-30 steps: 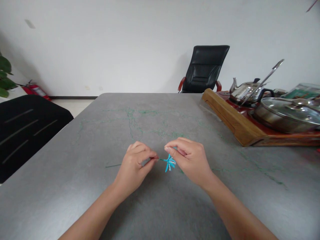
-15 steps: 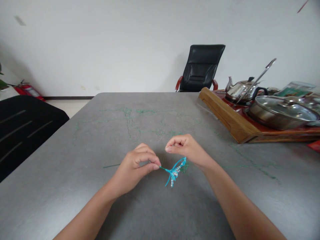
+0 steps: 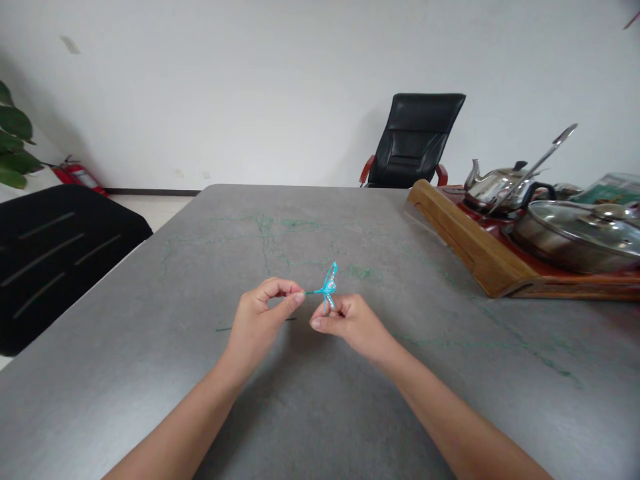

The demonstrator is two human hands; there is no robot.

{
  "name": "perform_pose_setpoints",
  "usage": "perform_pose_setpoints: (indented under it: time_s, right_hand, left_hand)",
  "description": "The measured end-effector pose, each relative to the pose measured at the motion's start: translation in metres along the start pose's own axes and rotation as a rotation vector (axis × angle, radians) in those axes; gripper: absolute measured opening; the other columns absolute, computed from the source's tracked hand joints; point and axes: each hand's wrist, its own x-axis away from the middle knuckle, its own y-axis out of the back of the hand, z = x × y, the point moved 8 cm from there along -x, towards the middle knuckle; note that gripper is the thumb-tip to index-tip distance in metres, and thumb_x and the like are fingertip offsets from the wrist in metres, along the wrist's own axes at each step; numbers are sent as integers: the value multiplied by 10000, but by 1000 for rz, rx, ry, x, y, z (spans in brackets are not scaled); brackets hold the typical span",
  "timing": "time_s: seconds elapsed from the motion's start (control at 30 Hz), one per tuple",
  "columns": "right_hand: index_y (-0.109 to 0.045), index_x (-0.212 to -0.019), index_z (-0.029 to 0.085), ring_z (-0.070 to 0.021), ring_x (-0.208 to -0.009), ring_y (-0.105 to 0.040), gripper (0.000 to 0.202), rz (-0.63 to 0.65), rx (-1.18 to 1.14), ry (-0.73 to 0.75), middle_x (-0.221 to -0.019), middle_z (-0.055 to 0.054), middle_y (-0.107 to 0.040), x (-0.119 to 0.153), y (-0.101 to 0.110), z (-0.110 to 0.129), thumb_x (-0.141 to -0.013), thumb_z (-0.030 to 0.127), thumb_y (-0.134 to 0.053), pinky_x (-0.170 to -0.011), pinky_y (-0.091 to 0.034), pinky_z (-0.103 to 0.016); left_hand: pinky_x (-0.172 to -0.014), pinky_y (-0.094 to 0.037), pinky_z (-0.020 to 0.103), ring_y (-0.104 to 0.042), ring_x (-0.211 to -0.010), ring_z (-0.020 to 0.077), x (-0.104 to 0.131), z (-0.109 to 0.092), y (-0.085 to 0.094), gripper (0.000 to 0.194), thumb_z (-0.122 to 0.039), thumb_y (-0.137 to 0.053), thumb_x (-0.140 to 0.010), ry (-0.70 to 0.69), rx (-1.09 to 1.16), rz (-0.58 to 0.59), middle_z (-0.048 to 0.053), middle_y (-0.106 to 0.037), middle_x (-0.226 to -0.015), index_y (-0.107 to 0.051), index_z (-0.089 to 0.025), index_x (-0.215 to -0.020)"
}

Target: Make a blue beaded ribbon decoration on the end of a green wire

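Observation:
A small bright-blue looped flower with pearly beads (image 3: 329, 287) is held above the table on a thin green stem (image 3: 313, 292). My left hand (image 3: 263, 313) pinches that stem between thumb and fingertips, with the bloom pointing right. Just below and to the right of the bloom is my right hand (image 3: 347, 323), its thumb and forefinger pressed together. Whatever lies in that pinch is too small to make out. Behind and below my left hand, a thin dark green stick (image 3: 223, 329) lies partly hidden on the grey table (image 3: 310, 413).
Loose green thread (image 3: 265, 227) straggles over the table's far half and right side. At the right, a wooden tray (image 3: 450, 247) carries a steel kettle (image 3: 500, 187) and a lidded pan (image 3: 575, 233). Black chairs (image 3: 417, 140) stand beyond the table and at the left.
The flower has turned from drooping down-right to pointing upright and right, and has risen slightly left. My right hand has moved from above it to below it. The view has shifted slightly left.

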Motion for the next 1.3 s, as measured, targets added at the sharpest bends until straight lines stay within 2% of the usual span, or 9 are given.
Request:
perform_pose_setpoints:
  time_s: [0.17,0.27,0.37,0.5,0.6,0.7,1.0,1.13,1.3]
  right_hand:
    - [-679,-662,174,-86,-498,-299,183,-45,34,19,-501,58,-397,13,-9,14,-741,337,-652,-491,-213,-248]
    - [-692,-673,181,-90,-497,-333,178,-91,57,47,-514,47,-455,18,-11,22,-766,323,-640,-485,-240,-245]
    - [-692,-677,192,-99,-520,-407,166,-144,181,160,-557,31,-535,25,-11,39,-806,265,-617,-510,-299,-243]
    - [-685,-714,208,-104,-540,-475,189,-208,422,373,-593,28,-568,41,-8,68,-864,193,-571,-557,-355,-244]
    - [-689,-769,205,-113,-570,-514,198,-271,553,493,-624,17,-587,51,-1,84,-892,172,-537,-590,-376,-251]
    - [-691,-787,193,-122,-595,-538,199,-331,624,543,-634,6,-594,55,8,91,-901,173,-530,-606,-382,-255]
    - [-709,-780,201,-107,-566,-495,167,-411,718,458,-629,21,-586,43,37,88,-883,196,-577,-576,-337,-247]
    - [-723,-744,193,-95,-558,-445,132,-316,610,333,-600,33,-539,30,49,72,-836,221,-633,-551,-296,-244]
    - [-687,-693,161,-75,-478,-266,191,-128,248,112,-489,83,-323,11,57,38,-759,340,-680,-477,-186,-240]
  left_hand:
    - [-776,-434,293,-602,-795,175,1,-3,9,114,-297,-671,-798,-28,-50,-83,12,-677,-786,-699,-188,-776]
    - [-776,-436,304,-603,-793,182,2,-5,12,122,-304,-661,-808,-50,-97,-111,16,-683,-789,-699,-191,-786]
    - [-764,-435,308,-602,-785,185,3,-11,12,110,-290,-646,-823,-114,-177,-126,11,-682,-782,-698,-201,-787]
    - [-747,-422,304,-587,-791,186,7,-26,7,79,-227,-636,-835,-273,-320,-123,3,-673,-761,-685,-214,-775]
    - [-744,-414,306,-572,-793,191,9,-33,-1,85,-184,-631,-840,-378,-401,-85,12,-669,-756,-675,-213,-774]
    - [-742,-407,315,-560,-788,196,12,-36,-11,91,-166,-624,-847,-446,-458,-7,22,-660,-754,-676,-214,-789]
    - [-779,-375,334,-554,-804,186,20,-39,-34,121,-162,-573,-897,-572,-501,287,19,-659,-785,-660,-212,-830]
    - [-802,-376,332,-557,-818,179,21,-39,-41,122,-179,-578,-905,-569,-419,428,18,-665,-798,-665,-208,-825]
    - [-793,-394,301,-553,-816,163,20,-39,-41,119,-196,-612,-894,-445,-202,518,13,-656,-782,-685,-197,-800]
